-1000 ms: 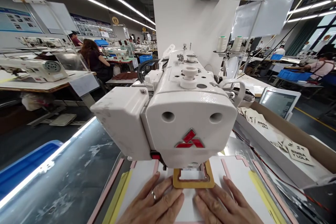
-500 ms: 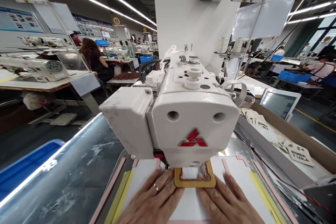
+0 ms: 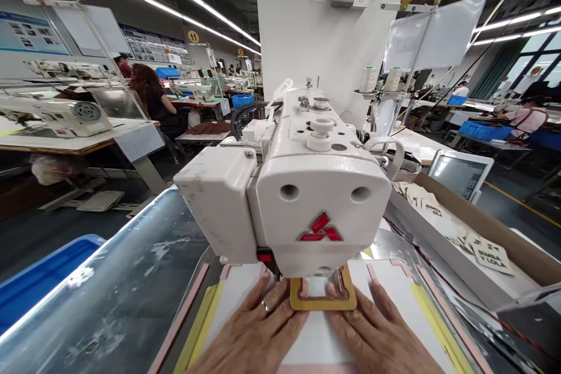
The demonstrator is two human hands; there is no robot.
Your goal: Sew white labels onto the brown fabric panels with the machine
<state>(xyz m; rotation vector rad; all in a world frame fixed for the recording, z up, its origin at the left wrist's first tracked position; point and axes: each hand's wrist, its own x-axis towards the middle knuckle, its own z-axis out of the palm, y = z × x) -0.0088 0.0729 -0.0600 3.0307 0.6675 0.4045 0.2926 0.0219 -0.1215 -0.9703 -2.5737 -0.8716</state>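
A white sewing machine head point(image 3: 302, 193) with a red three-diamond logo fills the middle. Under it lies a tan rectangular frame point(image 3: 323, 302) on a white template sheet point(image 3: 394, 292) with pink and yellow edging. My left hand point(image 3: 254, 336), a ring on one finger, lies flat on the sheet with its fingertips at the frame's left side. Flat on the sheet to the right, my right hand point(image 3: 377, 333) has its fingertips at the frame's lower right edge. Neither hand grips anything. The needle area is hidden by the machine head.
A cardboard tray point(image 3: 495, 228) of printed labels point(image 3: 488, 256) runs along the right, with a tablet screen point(image 3: 458, 174) behind it. A blue bin point(image 3: 39, 280) sits lower left beside a clear guard point(image 3: 118, 286). Thread cones point(image 3: 377, 79) stand behind. Other people work at far tables.
Both hands have slid forward a little, their fingertips now closer under the machine head beside the tan frame. The view has shifted slightly.
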